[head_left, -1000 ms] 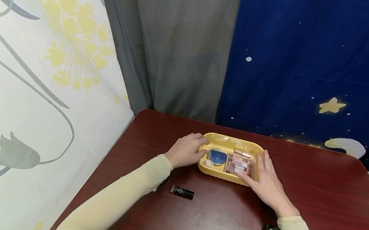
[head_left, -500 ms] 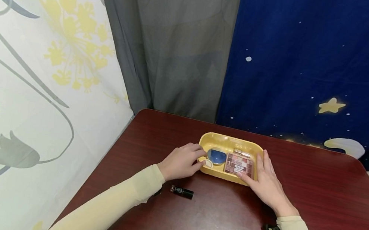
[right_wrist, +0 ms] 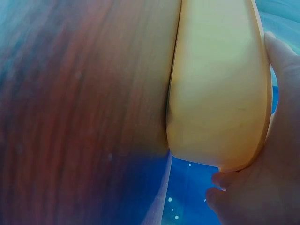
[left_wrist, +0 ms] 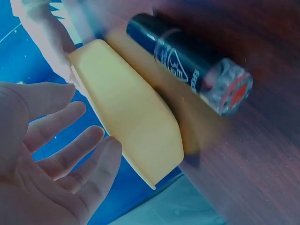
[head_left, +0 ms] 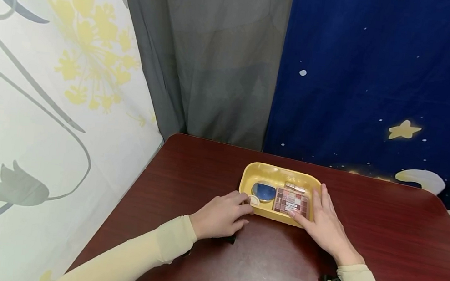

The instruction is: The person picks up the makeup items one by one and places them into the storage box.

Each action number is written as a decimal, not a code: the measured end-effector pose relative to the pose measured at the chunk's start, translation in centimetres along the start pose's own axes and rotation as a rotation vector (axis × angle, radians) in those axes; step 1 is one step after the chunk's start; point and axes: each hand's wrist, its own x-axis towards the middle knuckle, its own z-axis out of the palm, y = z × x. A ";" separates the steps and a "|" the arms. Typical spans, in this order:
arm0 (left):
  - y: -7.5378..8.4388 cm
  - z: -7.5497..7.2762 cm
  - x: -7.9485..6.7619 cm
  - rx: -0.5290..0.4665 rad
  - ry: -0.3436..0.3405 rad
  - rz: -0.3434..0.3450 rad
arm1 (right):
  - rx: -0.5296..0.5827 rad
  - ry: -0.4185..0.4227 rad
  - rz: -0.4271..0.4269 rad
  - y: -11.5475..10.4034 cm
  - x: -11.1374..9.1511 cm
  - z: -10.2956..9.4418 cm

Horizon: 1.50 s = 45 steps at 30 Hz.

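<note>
In the head view, my left hand (head_left: pixel 221 215) hovers just in front of the yellow tray's (head_left: pixel 271 214) left corner, fingers loosely bent and holding nothing. Beneath it lies a black lipstick tube (left_wrist: pixel 187 63) with a clear end, mostly hidden in the head view but plain in the left wrist view. My right hand (head_left: pixel 329 224) rests along the tray's right end, fingers fairly straight, thumb over the front rim. Inside the tray are a blue round compact (head_left: pixel 264 192), an eyeshadow palette (head_left: pixel 291 202), a small slim tube (head_left: pixel 295 187) and a small round pale piece (head_left: pixel 254 201).
The tray stands on a dark red wooden table (head_left: pixel 384 230) with rounded corners. Behind it hang a grey curtain (head_left: pixel 220 66) and a blue star-patterned curtain (head_left: pixel 359 81). A white floral-printed sheet (head_left: pixel 44 140) covers the left side.
My left hand has come away from the tray's left rim, moving toward me and down over the lipstick tube. The right hand and the tray have stayed in place.
</note>
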 end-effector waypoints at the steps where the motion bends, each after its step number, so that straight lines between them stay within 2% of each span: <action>1: 0.1 0.0 -0.1 0.009 0.004 0.006 | -0.002 0.002 -0.001 0.0 0.0 0.0; 3: 0.2 0.1 -0.4 0.024 -0.008 0.014 | -0.003 0.001 -0.002 0.0 0.0 0.0; 9: 0.3 0.6 -1.2 0.059 -0.137 -0.003 | 0.001 0.002 -0.007 0.0 0.0 0.0; 14: 0.3 1.2 -1.8 0.080 -0.179 -0.004 | 0.004 0.002 -0.003 -0.1 -0.1 0.0; 19: 0.3 1.6 -2.2 0.051 -0.219 0.013 | 0.011 -0.001 0.007 -0.2 -0.2 0.1; 38: -0.3 2.3 -2.8 0.018 -0.198 -0.012 | 0.012 0.012 -0.012 0.1 0.0 0.3; 45: -0.4 1.5 -2.6 0.007 -0.178 0.003 | 0.015 0.004 -0.001 0.1 0.0 0.3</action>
